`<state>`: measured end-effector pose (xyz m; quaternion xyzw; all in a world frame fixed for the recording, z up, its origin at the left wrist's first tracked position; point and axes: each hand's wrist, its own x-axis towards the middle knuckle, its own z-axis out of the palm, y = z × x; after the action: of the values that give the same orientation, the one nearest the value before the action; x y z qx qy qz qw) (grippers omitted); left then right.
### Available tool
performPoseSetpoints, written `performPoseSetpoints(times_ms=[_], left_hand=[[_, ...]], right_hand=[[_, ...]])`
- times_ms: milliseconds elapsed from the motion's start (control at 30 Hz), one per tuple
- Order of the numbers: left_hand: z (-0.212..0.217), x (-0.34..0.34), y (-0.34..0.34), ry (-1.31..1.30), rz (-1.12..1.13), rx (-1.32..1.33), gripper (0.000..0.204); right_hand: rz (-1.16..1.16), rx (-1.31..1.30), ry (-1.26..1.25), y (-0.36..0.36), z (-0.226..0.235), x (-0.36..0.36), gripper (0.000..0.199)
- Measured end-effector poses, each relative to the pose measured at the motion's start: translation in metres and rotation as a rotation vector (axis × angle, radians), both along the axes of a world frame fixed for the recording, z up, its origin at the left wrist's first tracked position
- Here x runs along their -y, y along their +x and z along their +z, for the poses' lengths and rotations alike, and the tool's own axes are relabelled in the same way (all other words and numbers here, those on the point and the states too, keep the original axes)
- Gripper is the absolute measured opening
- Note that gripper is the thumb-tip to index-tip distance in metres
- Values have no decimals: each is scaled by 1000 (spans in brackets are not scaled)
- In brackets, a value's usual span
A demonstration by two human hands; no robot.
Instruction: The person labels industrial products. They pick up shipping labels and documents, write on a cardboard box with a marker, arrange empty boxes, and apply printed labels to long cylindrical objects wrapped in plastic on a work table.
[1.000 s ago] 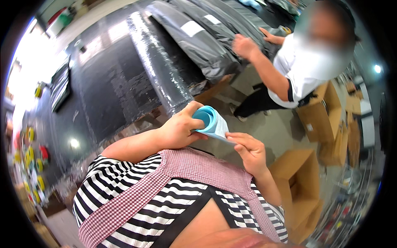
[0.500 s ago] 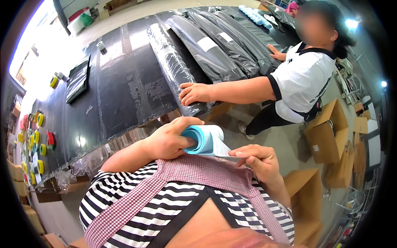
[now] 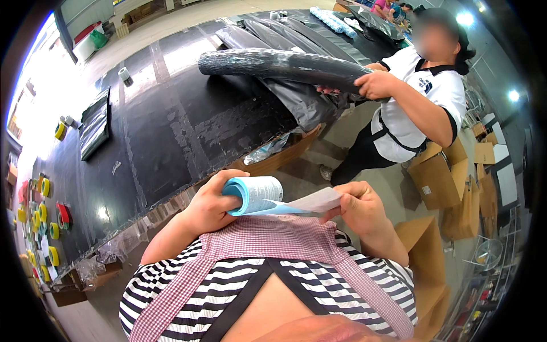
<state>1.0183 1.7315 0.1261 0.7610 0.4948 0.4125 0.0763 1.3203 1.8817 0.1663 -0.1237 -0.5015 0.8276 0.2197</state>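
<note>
Before my chest, my left hand [image 3: 215, 199] grips a roll of labels [image 3: 257, 194], its fingers pushed into the coil. The roll is light blue on one side and white with small print on the other. A whitish strip [image 3: 317, 200] runs from it to my right hand [image 3: 363, 210], whose thumb and fingers pinch its end. Whether that strip is a label coming off the blue backing, I cannot tell. Beyond my hands, a co-worker [image 3: 419, 91] holds one end of a long black film-wrapped roll [image 3: 279, 62] with both hands.
A large black-topped table [image 3: 165, 142] stretches ahead, carrying black wrapped bundles [image 3: 305, 102], a folded black sheet [image 3: 95, 124] and a small grey roll [image 3: 124, 74]. Several yellow tape rolls [image 3: 54, 231] line its left side. Open cardboard boxes [image 3: 439, 176] stand at the right.
My right hand has drawn the strip further out from the roll, and both hands sit slightly further left in view. The co-worker has lifted and swung the long black roll, now gripping it two-handed.
</note>
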Motion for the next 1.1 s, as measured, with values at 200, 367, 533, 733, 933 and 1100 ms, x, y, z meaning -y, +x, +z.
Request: performPoseSetpoints(times_ms=[200,367,533,733,933,1100], left_hand=[[-5,-7,-14,-41,66,64,24],[-17,-39,-22,-102,161,151,24],[-34,-99,-18,-182,210,274,31],[-49,-222,18,-222,114,492,33],[-38,-391,50,-332,35,402,37],[-32,-558,72,-498,-157,268,38]], right_hand=[[3,-51,-14,-15,10,-33,31],[-110,-288,54,-2,23,-99,35],[-128,-520,63,7,10,-212,38],[-463,-574,190,-20,-35,-373,26],[-614,-587,149,-52,-37,-519,25],[-471,-507,333,-65,-27,-619,30]])
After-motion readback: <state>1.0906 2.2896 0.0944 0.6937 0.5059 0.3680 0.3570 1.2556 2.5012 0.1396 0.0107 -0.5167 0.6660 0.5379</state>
